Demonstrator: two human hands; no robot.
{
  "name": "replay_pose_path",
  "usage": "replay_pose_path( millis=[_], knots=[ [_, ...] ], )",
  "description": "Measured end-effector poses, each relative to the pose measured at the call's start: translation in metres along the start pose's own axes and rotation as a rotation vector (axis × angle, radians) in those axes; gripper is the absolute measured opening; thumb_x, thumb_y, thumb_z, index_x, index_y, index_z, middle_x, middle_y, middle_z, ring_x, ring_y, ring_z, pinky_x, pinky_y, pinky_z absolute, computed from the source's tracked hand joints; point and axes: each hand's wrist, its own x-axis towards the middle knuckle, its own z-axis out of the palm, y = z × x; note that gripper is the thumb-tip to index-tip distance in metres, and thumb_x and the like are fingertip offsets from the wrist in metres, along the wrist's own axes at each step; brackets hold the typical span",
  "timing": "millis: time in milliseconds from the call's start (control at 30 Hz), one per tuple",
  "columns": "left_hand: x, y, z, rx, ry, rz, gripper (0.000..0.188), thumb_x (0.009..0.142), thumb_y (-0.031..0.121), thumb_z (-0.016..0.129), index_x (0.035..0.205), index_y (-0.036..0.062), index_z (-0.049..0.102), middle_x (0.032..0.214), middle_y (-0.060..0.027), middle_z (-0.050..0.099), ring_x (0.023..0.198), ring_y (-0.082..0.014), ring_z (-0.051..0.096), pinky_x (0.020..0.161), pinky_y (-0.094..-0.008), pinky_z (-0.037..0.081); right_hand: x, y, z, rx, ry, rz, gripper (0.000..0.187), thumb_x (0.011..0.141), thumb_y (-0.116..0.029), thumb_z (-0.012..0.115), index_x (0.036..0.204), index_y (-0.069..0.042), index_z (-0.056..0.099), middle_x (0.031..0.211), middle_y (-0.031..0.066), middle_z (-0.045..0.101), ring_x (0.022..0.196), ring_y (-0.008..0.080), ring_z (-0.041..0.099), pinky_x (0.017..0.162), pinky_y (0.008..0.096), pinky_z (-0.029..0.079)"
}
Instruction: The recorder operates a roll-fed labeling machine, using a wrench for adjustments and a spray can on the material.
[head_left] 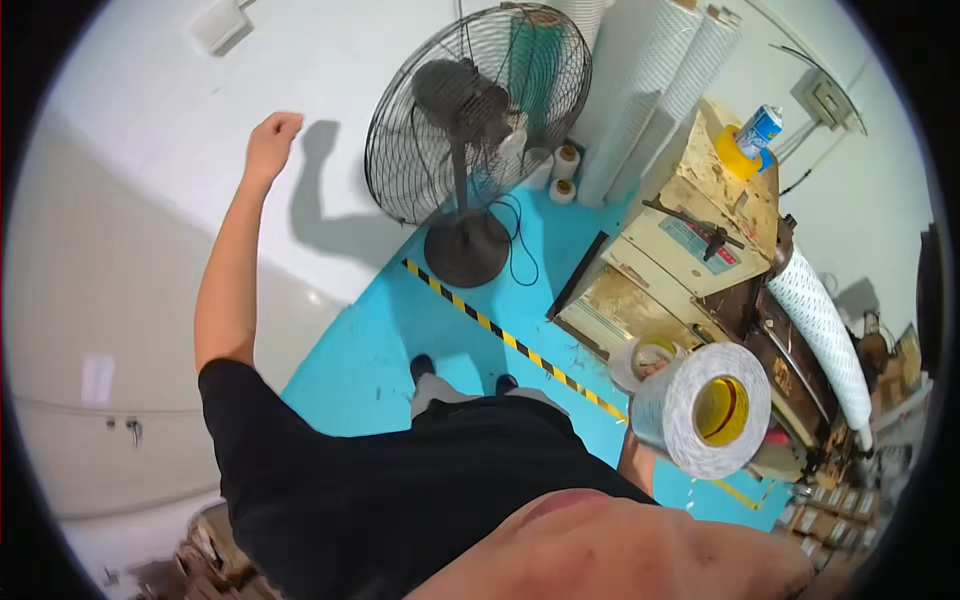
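Note:
My left arm is raised out to the left, in front of the pale wall. At its end my left hand (270, 150) is loosely closed with its fingers curled, and nothing shows in it. On the right, my right hand (655, 369) grips wide rolls of white tape (748, 410) with yellow cores, mostly hidden behind them. A thinner roll of tape (622, 364) sits beside the big one, against my fingers. The rolls are held up at the side of my body, next to a worn cream machine (640, 300).
A large black pedestal fan (467, 250) stands ahead by the wall, its cord on the blue floor (350, 380). Black-and-yellow tape (480, 318) crosses the floor. Tall wrapped rolls (640, 100) lean behind. A spray can (760, 128) and yellow tape roll (735, 160) top the machine.

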Motion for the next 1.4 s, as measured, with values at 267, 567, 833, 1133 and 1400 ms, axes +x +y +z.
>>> replay_pose_path(
  millis=[267,567,833,1133,1400],
  knots=[
    [0.254,-0.008,0.183,-0.025,-0.421,0.414,0.037,0.085,0.038,0.062,0.094,0.0036,0.070,0.086,-0.0106,0.070,0.078,-0.0202,0.064,0.072,-0.0332,0.049,-0.030,0.111,-0.100,-0.946,-0.173,-0.773,0.040,0.094,-0.032,0.053,0.119,0.000,0.051,0.106,0.0169,0.059,0.091,0.0244,0.060,0.088,0.0369,0.051],
    [0.310,0.062,0.357,0.308,-0.929,0.901,0.043,0.089,0.042,0.058,0.078,0.0016,0.067,0.076,-0.0170,0.065,0.067,-0.0286,0.060,0.065,-0.0399,0.047,-0.071,0.193,-0.145,-0.865,-0.214,-1.032,0.044,0.093,-0.035,0.055,0.116,0.002,0.052,0.107,0.0216,0.058,0.096,0.0314,0.062,0.095,0.0468,0.048],
    [0.310,0.106,0.416,0.499,-0.958,1.122,0.055,0.087,0.053,0.056,0.077,0.0000,0.070,0.076,-0.0225,0.064,0.074,-0.0392,0.061,0.070,-0.0457,0.048,-0.094,0.210,-0.164,-0.817,-0.186,-1.203,0.034,0.092,-0.027,0.059,0.113,-0.001,0.056,0.107,0.0189,0.061,0.097,0.0291,0.063,0.092,0.0458,0.052],
    [0.364,0.084,0.463,0.421,-1.344,1.379,0.016,0.081,0.020,0.057,0.076,0.0057,0.064,0.071,-0.0096,0.063,0.061,-0.0209,0.056,0.057,-0.0353,0.045,-0.081,0.225,-0.157,-0.802,-0.218,-1.317,0.041,0.092,-0.034,0.058,0.117,-0.002,0.056,0.110,0.0186,0.061,0.098,0.0286,0.062,0.097,0.0428,0.047],
    [0.328,0.111,0.486,0.384,-1.228,1.431,0.019,0.078,0.018,0.056,0.064,0.0080,0.064,0.063,-0.0120,0.063,0.060,-0.0273,0.062,0.053,-0.0401,0.048,-0.098,0.230,-0.162,-0.897,-0.271,-1.347,0.051,0.094,-0.040,0.053,0.124,0.001,0.047,0.112,0.0204,0.056,0.106,0.0306,0.058,0.099,0.0394,0.046]
  ],
)
